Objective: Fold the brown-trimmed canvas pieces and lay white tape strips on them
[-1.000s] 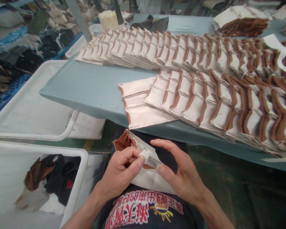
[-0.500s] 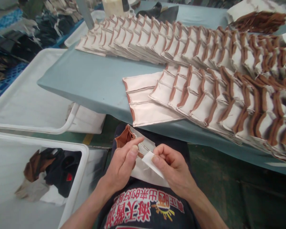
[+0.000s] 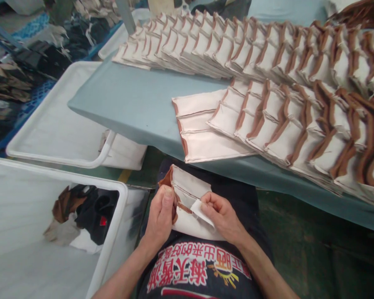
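A cream fabric piece (image 3: 191,185) with brown lining lies across my lap. My left hand (image 3: 162,211) is closed on its brown-lined left edge, thumb on top. A small flat white piece (image 3: 202,214) is pinched between thumb and fingers of my right hand (image 3: 218,214); whether it is paper or cloth I cannot tell. From its left end a narrow brown strip (image 3: 185,207) runs toward my left hand, along with some loose thread. Both hands work over the lap, just in front of the table edge.
The blue-grey table (image 3: 127,95) bears two long overlapping rows of similar cream-and-brown pieces (image 3: 218,145). At the left stand white plastic bins (image 3: 120,195); the nearer one contains brown, black and white fabric scraps (image 3: 87,220). Dark fabric piles (image 3: 46,54) sit at the far left.
My left hand has gone from an extended index finger to a closed grip on the fabric edge. More of the cream piece shows. The view has shifted slightly left.
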Demonstrator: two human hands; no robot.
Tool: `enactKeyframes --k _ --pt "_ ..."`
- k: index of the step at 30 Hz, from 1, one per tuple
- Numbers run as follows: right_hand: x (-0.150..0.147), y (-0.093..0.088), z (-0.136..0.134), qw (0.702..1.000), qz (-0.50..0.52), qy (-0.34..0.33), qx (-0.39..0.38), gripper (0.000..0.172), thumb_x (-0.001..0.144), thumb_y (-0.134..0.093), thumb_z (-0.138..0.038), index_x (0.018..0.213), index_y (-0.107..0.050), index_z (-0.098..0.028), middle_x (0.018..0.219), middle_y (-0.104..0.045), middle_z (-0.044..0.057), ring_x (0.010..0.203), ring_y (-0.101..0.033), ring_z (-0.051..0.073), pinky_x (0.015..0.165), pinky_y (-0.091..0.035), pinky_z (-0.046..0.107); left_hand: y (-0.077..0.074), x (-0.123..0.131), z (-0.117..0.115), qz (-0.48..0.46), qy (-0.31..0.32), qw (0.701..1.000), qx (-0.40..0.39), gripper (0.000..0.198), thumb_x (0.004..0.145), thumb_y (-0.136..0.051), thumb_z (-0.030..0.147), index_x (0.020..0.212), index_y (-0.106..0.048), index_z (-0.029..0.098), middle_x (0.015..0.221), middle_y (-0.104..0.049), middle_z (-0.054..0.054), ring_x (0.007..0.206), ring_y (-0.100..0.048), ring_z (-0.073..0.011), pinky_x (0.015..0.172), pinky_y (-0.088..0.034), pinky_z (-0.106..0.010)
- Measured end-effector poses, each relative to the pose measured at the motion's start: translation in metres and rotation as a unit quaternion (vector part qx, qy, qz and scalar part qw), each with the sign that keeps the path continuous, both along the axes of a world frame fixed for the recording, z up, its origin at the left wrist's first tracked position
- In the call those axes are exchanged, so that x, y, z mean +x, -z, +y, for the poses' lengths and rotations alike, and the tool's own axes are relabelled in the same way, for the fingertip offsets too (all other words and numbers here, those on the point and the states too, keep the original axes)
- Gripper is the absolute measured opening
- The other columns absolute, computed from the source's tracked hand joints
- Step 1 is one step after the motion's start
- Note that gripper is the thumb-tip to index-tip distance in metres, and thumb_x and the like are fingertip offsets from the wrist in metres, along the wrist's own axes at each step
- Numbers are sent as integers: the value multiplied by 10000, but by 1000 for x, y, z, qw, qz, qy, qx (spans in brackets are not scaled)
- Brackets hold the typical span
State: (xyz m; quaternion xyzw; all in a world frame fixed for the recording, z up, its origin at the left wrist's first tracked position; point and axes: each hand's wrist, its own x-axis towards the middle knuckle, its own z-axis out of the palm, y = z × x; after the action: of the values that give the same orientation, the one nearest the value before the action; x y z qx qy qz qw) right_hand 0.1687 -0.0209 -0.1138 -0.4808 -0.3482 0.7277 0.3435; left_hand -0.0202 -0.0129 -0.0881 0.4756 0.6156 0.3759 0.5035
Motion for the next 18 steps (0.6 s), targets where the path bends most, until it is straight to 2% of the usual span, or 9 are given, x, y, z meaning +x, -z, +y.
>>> enactKeyframes --k 3,5,8,10,12,15,18 --pt "0 6 -14 999 -12 27 -24 591 799 -721 -752 776 -560 -184 569 -393 -89 513 -295 68 482 -211 209 5 -5 -14 25 -11 1000 15 619 987 -382 751 653 -405 232 604 -382 40 567 -358 -148 528 -318 -276" --pt "1 5 -20 999 -14 30 -36 594 798 -719 -757 780 -560 -184 571 -397 -89 517 -303 69 484 -216 209 3 -11 -22 27 10 1000 7 620 1011 -342 720 659 -463 224 568 -397 41 530 -355 -147 514 -298 -285" --pt "0 1 -24 999 -13 19 -38 574 814 -717 -736 784 -562 -184 585 -415 -84 524 -323 74 490 -239 213 -11 -19 -27 44 112 992 -30 476 1017 -455 578 803 -621 187 629 -553 16 558 -464 -156 548 -344 -280" --pt "-1 -1 -25 999 -12 13 -29 552 837 -705 -716 787 -562 -185 596 -421 -80 529 -333 78 498 -252 217 -24 -22 -24 67 187 978 -70 334 989 -535 450 868 -667 168 713 -626 -6 640 -539 -171 607 -387 -277" --pt "0 -3 -23 1000 -20 13 -14 523 866 -684 -691 794 -569 -186 607 -433 -75 532 -344 84 502 -267 222 -33 -23 -17 58 220 967 -111 278 980 -537 380 910 -686 156 777 -658 -21 710 -572 -184 654 -413 -277" --pt "9 -10 -17 995 -63 40 61 428 931 -653 -593 799 -597 -190 663 -513 -41 584 -435 109 551 -351 233 -41 -19 -5 1 222 966 -132 295 992 -518 388 1007 -686 146 879 -688 -39 790 -587 -196 720 -446 -287" --pt "25 -30 -8 972 -116 87 183 319 989 -614 -452 793 -608 -200 901 -655 34 778 -579 151 698 -450 253 -47 -6 10 -4 236 968 -88 287 998 -530 381 990 -693 145 883 -682 -32 793 -570 -185 732 -440 -279"
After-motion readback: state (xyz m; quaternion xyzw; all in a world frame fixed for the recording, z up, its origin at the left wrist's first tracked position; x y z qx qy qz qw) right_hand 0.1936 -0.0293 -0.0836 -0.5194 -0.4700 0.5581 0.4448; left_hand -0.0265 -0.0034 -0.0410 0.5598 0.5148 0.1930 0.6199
